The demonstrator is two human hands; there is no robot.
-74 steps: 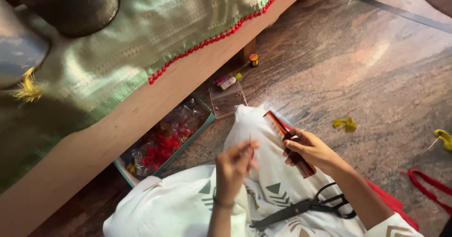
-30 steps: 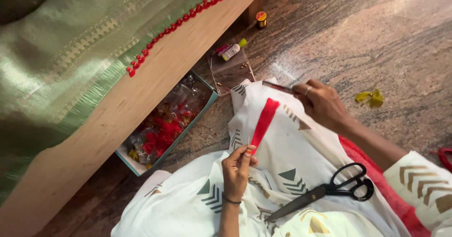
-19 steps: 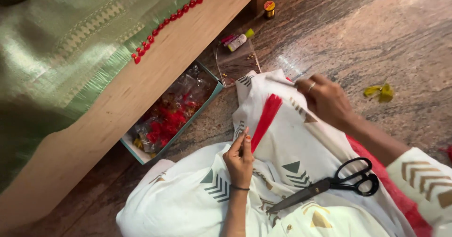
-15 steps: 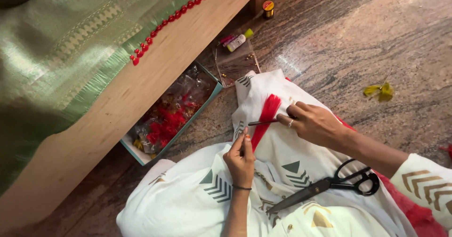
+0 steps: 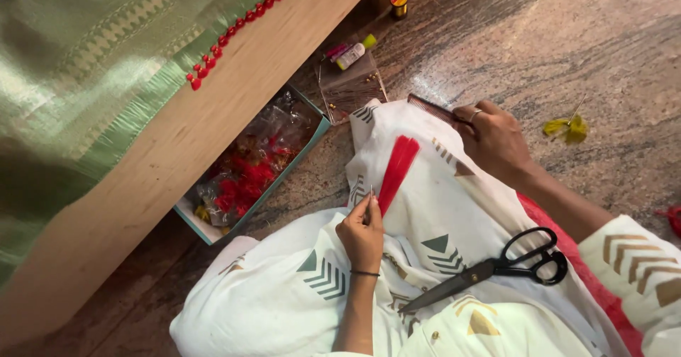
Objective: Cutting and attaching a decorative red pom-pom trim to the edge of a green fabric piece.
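My left hand (image 5: 362,231) pinches the near end of a bundle of red threads (image 5: 397,166), which fans out over the white patterned cloth (image 5: 425,215) on my lap. A thin needle sticks up from my left fingers. My right hand (image 5: 494,140) grips a dark brown comb (image 5: 430,107) at the cloth's far edge, just beyond the threads' loose end. Black scissors (image 5: 496,266) lie shut on the cloth by my right forearm.
An open teal box (image 5: 248,167) of red tassels in plastic bags sits against the wooden bed frame (image 5: 213,109). A clear case (image 5: 349,87), small tubes (image 5: 349,52) and a thread spool (image 5: 399,2) lie on the stone floor. Yellow thread scraps (image 5: 566,126) lie at right.
My right hand combed along the red threads, then drew back to the cloth's far edge. The thread bundle now lies fanned and flatter. My left hand kept its pinch.
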